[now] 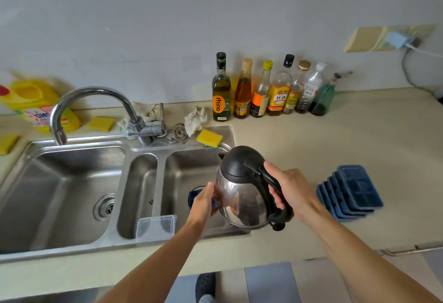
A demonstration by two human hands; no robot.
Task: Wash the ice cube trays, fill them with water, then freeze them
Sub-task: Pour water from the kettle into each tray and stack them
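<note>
Kettle (239, 194) handle in right hand (293, 190) grip | left hand (203, 203) flat on side

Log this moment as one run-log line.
right hand: grips kettle handle | left hand: against kettle body, grip unclear | kettle: over right basin edge | tray stack: on counter

seven bottles (278, 91) line the wall near a yellow sponge (209, 138).

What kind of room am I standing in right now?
Most likely a home kitchen. There is a steel double sink with a curved faucet, a row of oil and sauce bottles along the wall, and an electric kettle at the counter.
</note>
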